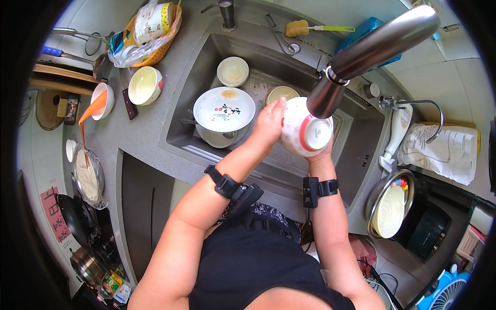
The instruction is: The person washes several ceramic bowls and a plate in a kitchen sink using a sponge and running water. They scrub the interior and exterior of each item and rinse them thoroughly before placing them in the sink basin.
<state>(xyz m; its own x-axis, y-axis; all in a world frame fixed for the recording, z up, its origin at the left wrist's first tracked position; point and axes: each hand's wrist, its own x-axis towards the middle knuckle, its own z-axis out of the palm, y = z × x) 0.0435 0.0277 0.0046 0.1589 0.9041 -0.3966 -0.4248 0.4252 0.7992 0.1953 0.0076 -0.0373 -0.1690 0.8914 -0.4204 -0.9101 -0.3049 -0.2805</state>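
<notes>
Both of my hands hold a white bowl [296,130] with a red foot ring and red pattern, tilted so its underside shows, just below the metal tap [329,91]. My left hand [270,121] grips its left side with the thumb near the rim. My right hand [321,154] supports it from below, the fingers mostly hidden behind it. In the sink [350,159], a white plate [223,118] with dark writing and a brown stain rests over a bowl [219,139]. A small soiled bowl [232,71] sits behind it. Another bowl [281,94] lies partly hidden behind my left hand.
A yellow-green bowl [143,86], a knife [130,104] and an orange basket [164,44] stand on the left counter. Behind the sink lies a sponge brush [298,28]. A steel basin [409,193] with a pale dish [389,213] stands at right, near a white spray bottle [399,131].
</notes>
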